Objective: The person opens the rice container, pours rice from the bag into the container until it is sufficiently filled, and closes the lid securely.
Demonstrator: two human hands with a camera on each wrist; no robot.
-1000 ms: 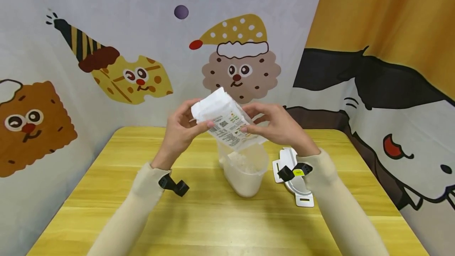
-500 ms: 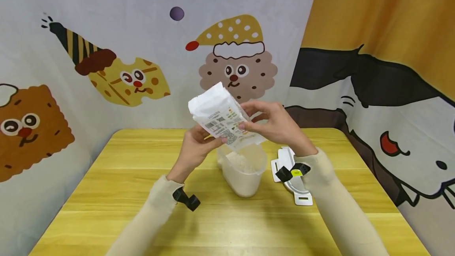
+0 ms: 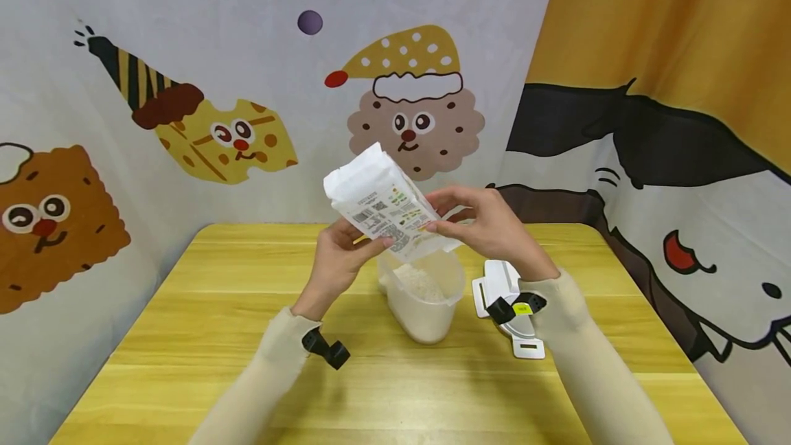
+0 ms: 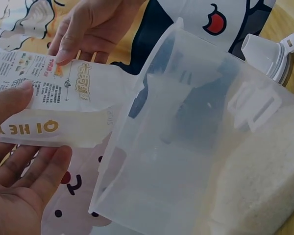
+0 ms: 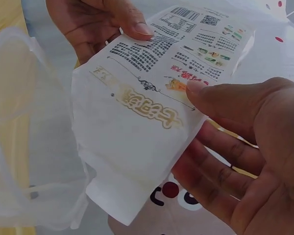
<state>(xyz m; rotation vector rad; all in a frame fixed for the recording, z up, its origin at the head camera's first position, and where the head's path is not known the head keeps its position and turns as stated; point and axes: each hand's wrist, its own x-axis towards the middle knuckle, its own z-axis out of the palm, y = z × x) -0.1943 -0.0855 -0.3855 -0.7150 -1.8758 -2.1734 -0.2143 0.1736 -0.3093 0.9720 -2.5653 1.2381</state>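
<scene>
A white printed paper-like bag (image 3: pixel 386 204) hangs tilted over a clear plastic container (image 3: pixel 426 325), its lower end at the container's mouth. My left hand (image 3: pixel 340 259) holds the bag along its lower left edge, thumb on the printed face and fingers behind. On the opposite edge, my right hand (image 3: pixel 488 225) pinches the bag, its thumb (image 5: pixel 210 95) flat on the print. White grains that look like rice (image 3: pixel 420 283) fill the container's lower part. In the left wrist view, the bag's narrowed end (image 4: pixel 110 85) meets the container's rim (image 4: pixel 137 88).
To the container's right, a white lid (image 3: pixel 522 328) with slotted tabs lies on the wooden table (image 3: pixel 247 376), partly behind the right wrist's camera. A curtain (image 3: pixel 247 33) with cartoon prints hangs behind the table's far edge.
My left hand has shifted from the bag's upper left end to its lower left edge. The bag has moved slightly left, and my right hand has moved slightly down and right.
</scene>
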